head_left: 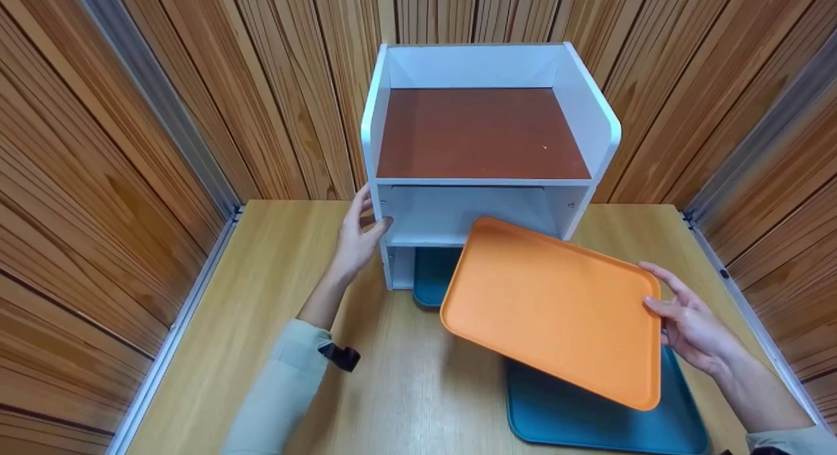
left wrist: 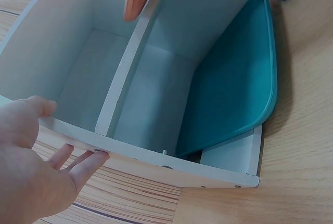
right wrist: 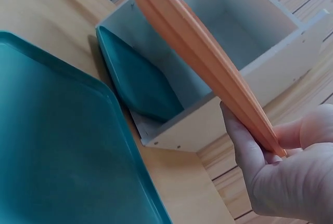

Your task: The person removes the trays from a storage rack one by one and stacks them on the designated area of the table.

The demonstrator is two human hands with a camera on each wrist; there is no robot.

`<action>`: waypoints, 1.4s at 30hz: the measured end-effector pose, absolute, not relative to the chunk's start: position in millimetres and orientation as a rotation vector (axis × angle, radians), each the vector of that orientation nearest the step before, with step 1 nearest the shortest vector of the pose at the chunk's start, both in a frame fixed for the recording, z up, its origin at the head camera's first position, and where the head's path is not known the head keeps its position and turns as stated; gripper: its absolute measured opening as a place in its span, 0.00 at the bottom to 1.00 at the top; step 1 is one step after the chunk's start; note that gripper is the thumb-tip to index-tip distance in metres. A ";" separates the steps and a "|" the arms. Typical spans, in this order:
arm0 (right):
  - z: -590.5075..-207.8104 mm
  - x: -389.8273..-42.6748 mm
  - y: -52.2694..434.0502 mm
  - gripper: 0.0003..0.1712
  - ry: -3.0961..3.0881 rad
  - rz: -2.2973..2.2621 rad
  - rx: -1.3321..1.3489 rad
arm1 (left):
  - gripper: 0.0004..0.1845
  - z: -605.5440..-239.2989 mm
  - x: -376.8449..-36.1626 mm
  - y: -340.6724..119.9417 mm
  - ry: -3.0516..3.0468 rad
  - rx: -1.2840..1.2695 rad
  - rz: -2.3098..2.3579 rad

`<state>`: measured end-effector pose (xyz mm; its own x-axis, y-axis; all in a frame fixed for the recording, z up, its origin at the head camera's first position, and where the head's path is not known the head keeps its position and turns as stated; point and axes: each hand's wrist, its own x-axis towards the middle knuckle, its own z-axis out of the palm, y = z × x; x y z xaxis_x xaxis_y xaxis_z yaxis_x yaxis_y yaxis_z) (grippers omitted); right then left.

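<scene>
My right hand (head_left: 696, 327) pinches the right short edge of an orange tray (head_left: 556, 311), thumb on top and fingers beneath. The tray is held tilted in front of a white shelf unit (head_left: 484, 213), its far left corner overlapping the middle compartment in the head view. My left hand (head_left: 358, 236) grips the unit's left side panel (left wrist: 156, 156), thumb at the front edge and fingers along the outside. In the bottom compartment lies a teal tray (left wrist: 234, 78), its front end sticking out a little. Another teal tray (head_left: 588, 419) lies on the table, partly hidden under the orange one.
The shelf unit has a brown top board (head_left: 477, 134) with raised white sides. It stands at the back of a wooden table (head_left: 418, 376), against wood-grain walls (head_left: 281, 82). Metal rails (head_left: 176, 318) edge the table. A black band (head_left: 340, 357) is at the left cuff.
</scene>
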<state>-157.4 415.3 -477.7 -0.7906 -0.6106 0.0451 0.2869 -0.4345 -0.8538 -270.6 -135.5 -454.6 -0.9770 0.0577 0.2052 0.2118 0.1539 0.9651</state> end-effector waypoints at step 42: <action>-507.9 -154.5 466.8 0.41 1.434 -2.009 -0.368 | 0.42 -454.7 -271.5 -134.8 -2.316 -0.247 -1.951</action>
